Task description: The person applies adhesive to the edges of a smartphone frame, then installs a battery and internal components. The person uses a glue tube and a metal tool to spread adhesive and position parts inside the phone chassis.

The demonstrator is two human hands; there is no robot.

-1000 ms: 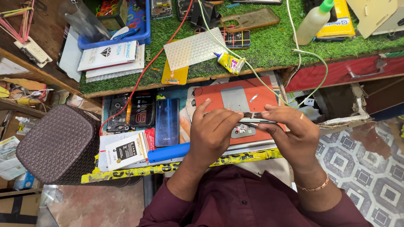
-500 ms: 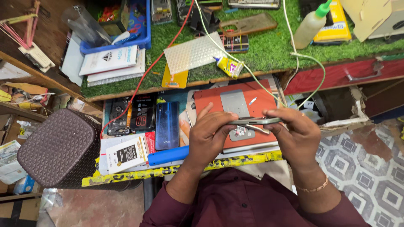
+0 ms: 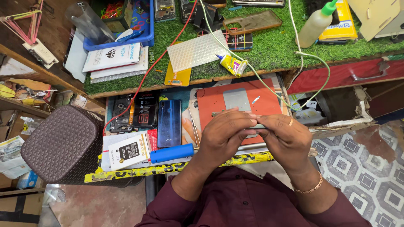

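Both hands (image 3: 256, 130) pinching a thin phone part (image 3: 257, 126) edgewise, above orange mat (image 3: 210, 103), blue phone (image 3: 169, 122) just left

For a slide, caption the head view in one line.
Both hands, left hand and right hand, pinch a thin phone part over an orange work mat, blue phone alongside.

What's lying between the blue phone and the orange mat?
In the head view, thin metal tools lie on the bench between the blue phone and the orange mat.
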